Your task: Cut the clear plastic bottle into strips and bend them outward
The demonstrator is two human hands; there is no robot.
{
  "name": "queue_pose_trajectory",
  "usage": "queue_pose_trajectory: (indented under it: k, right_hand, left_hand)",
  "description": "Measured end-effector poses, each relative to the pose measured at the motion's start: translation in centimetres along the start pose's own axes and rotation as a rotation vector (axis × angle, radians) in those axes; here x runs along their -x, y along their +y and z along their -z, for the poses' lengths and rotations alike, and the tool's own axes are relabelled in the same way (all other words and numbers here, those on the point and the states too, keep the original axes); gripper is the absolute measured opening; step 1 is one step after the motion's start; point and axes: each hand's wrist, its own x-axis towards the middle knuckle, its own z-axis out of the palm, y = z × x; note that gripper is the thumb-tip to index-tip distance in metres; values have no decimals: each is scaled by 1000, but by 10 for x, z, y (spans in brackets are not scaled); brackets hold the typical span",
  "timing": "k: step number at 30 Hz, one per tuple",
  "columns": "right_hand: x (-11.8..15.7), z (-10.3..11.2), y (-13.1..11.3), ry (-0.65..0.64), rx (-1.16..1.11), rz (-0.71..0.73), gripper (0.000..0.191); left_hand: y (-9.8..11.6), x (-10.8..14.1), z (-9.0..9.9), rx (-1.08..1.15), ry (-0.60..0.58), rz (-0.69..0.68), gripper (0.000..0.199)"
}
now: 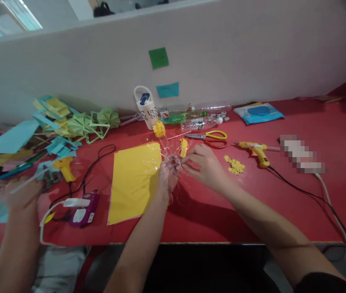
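Note:
My left hand (167, 178) is closed around a clear plastic bottle top (172, 160) whose cut strips splay outward. At its round opening, the fingertips of my right hand (203, 162) pinch the edge. Any smaller piece between those fingers is too blurred to make out. Just beyond lies a yellow utility knife (183, 147), partly behind the clear strips. A yellow paper flower (158, 128) sits farther back. Under my left forearm is a stack of yellow paper (134, 179). Small yellow paper pieces (235, 165) are to the right of my right hand.
Scissors (209, 137), plastic bottles (200, 123) and a white cup (147, 112) stand or lie toward the wall. A yellow glue gun (255, 150) with a cord is at right, a wipes pack (258, 112) behind. At left are a co-worker's arm (22, 228) and a purple power socket (84, 209).

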Motion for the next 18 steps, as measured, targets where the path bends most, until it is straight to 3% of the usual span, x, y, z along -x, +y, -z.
queue_pose_trajectory:
  k: [4, 8, 14, 18]
  right_hand:
    - [4, -12, 3, 6, 193, -70, 16]
    - [6, -19, 4, -9, 225, -74, 15]
    - [6, -20, 2, 121, 253, 49, 16]
    - [3, -12, 3, 145, 264, 162, 13]
  left_hand:
    - [0, 0, -1, -7, -22, 18, 37]
    - [-2, -1, -2, -28, -23, 5, 30]
    - [-2, 2, -8, 78, -1, 59, 43]
    - [-1, 4, -10, -31, 42, 37, 42]
